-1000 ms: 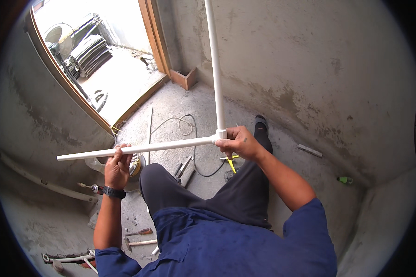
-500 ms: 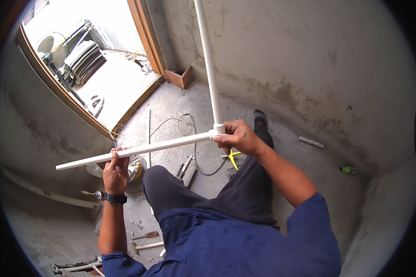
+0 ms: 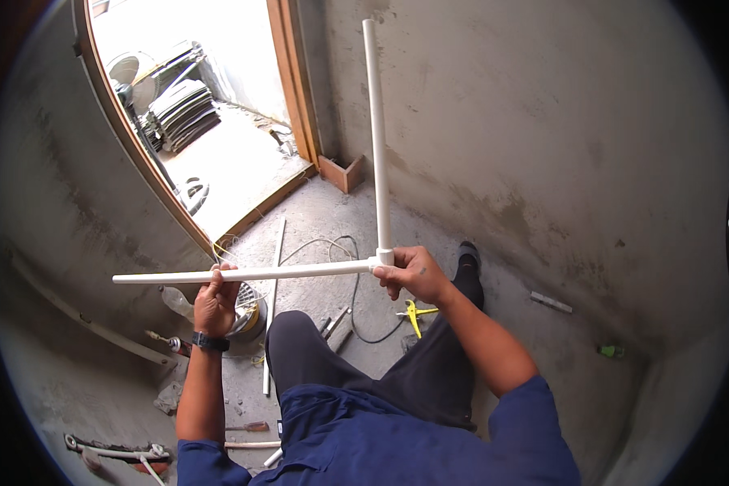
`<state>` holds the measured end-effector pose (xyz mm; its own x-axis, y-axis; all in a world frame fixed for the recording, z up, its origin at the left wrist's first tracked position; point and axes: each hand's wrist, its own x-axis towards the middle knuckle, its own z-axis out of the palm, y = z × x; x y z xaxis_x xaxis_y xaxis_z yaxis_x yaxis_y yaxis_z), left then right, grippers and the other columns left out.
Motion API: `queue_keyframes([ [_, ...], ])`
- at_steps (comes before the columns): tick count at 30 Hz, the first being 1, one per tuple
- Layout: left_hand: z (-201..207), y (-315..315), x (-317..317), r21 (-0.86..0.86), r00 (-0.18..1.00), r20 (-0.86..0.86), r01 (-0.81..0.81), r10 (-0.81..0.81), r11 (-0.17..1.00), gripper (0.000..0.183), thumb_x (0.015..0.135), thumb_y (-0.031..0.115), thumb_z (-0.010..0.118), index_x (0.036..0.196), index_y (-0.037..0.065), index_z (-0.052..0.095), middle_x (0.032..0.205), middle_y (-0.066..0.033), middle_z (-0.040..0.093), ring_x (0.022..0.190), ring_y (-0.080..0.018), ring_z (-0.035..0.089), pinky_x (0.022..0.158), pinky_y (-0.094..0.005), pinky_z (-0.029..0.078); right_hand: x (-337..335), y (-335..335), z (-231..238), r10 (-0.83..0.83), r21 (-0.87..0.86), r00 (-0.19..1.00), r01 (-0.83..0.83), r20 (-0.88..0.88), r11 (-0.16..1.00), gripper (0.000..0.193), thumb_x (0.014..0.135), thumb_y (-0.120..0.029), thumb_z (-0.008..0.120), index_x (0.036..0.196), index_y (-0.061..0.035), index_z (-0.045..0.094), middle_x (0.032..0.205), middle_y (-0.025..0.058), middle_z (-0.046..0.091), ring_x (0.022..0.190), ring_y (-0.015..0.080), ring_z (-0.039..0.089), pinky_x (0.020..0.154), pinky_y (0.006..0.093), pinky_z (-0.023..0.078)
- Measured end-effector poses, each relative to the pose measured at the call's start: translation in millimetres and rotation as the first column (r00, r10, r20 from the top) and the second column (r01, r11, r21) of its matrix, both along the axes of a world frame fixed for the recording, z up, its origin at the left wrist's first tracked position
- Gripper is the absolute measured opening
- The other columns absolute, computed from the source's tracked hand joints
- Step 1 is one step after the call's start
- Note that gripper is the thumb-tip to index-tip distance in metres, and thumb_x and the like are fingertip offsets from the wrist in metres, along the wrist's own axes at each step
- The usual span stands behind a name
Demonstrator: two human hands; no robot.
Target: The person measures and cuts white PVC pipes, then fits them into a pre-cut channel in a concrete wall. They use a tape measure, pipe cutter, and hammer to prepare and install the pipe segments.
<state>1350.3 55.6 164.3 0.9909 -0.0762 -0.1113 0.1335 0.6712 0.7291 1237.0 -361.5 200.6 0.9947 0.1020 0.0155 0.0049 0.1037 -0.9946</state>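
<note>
Two lengths of white plastic pipe (image 3: 308, 270) meet at a white elbow fitting (image 3: 385, 257), forming a rough right angle in front of me. One length runs left, nearly level; the other pipe (image 3: 376, 138) points up and away. My right hand (image 3: 411, 273) is closed around the fitting, thumb on its near side. Toward the free end of the level pipe, my left hand (image 3: 216, 301) pinches it between thumb and fingers. The whole piece is held above my lap, off the floor.
On the floor lie a yellow-handled tool (image 3: 415, 316), a dark cable (image 3: 356, 300), a loose pipe (image 3: 274, 316) and a screwdriver (image 3: 249, 427). A bucket (image 3: 253, 317) stands left of my knee. A doorway with a wooden frame (image 3: 296, 81) opens far left; a concrete wall (image 3: 543, 121) rises right.
The joined pipes have dropped lower in view and turned slightly, so the left length is closer to level. The upper pipe's far end now shows. Both hands keep their hold.
</note>
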Motion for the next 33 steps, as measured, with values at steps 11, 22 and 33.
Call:
queue_keyframes([
  [11,-16.9,1.1,-19.3,-0.026,0.999,-0.041,0.015,-0.016,1.000,0.025,0.106,0.013,0.054,0.129,0.003,0.053,0.130,-0.0114,0.061,0.126,-0.0281,0.060,0.112,-0.0447,0.050,3.5,-2.0,-16.7,0.029,-0.015,0.999,-0.029,-0.043,0.999,0.023,0.091,-0.020,0.079,0.093,0.0017,0.071,0.072,0.0036,0.065,0.057,0.0110,0.062,0.054,0.0268,0.051],
  [22,-30.6,-1.2,-26.9,0.016,1.000,0.004,0.014,-0.014,1.000,0.023,0.106,0.013,0.054,0.128,0.005,0.055,0.127,-0.0088,0.064,0.126,-0.0271,0.061,0.113,-0.0434,0.049,2.0,-2.7,-16.1,-0.003,0.005,1.000,0.003,-0.018,1.000,0.020,0.092,-0.016,0.078,0.097,0.0030,0.072,0.079,0.0056,0.068,0.063,0.0129,0.066,0.058,0.0280,0.054],
  [33,-16.8,-9.3,-64.4,-0.016,0.996,0.087,-0.019,0.020,1.000,0.029,0.107,0.007,0.051,0.136,0.002,0.050,0.132,-0.0126,0.061,0.130,-0.0297,0.058,0.114,-0.0440,0.049,-5.8,-18.4,-34.0,0.104,0.044,0.995,-0.104,-0.004,0.994,0.026,0.091,-0.009,0.076,0.114,0.0027,0.069,0.083,0.0050,0.069,0.073,0.0129,0.069,0.068,0.0273,0.057],
])
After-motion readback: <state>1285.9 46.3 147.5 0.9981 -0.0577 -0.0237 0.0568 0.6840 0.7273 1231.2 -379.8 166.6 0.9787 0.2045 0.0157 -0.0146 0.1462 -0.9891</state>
